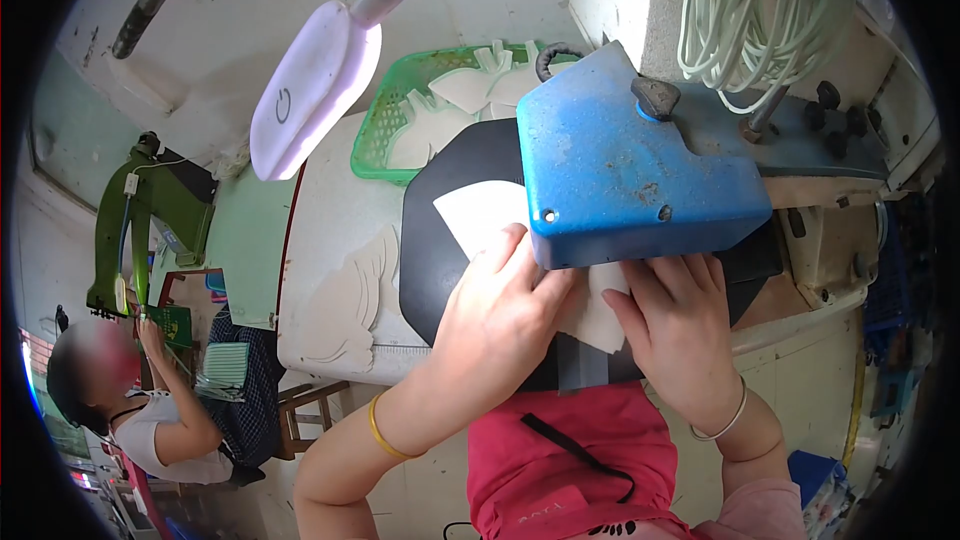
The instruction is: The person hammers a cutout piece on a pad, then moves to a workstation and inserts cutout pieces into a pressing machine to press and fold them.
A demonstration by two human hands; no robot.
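Observation:
A white fan-shaped sheet piece (482, 212) lies on the black work surface (428, 270), running beneath the blue machine head (640, 180). Its lower end shows between my hands. My left hand (510, 300) is closed, fingers bent and pinching the piece at the left side of the head; some fingertips are hidden. On the right, my right hand (685, 330) rests with fingers stretched out and the thumb apart, the thumb touching the piece's edge. Its fingertips disappear under the head. What lies directly below the head is hidden.
Behind stands a green basket (375, 140) of similar white pieces. More pieces (350, 300) lie overlapped on the table at left. A lit lamp (315, 90) hangs above. Coiled pale tubing (765, 20) hangs at upper right. Another person (170, 430) sits at a green machine (125, 230).

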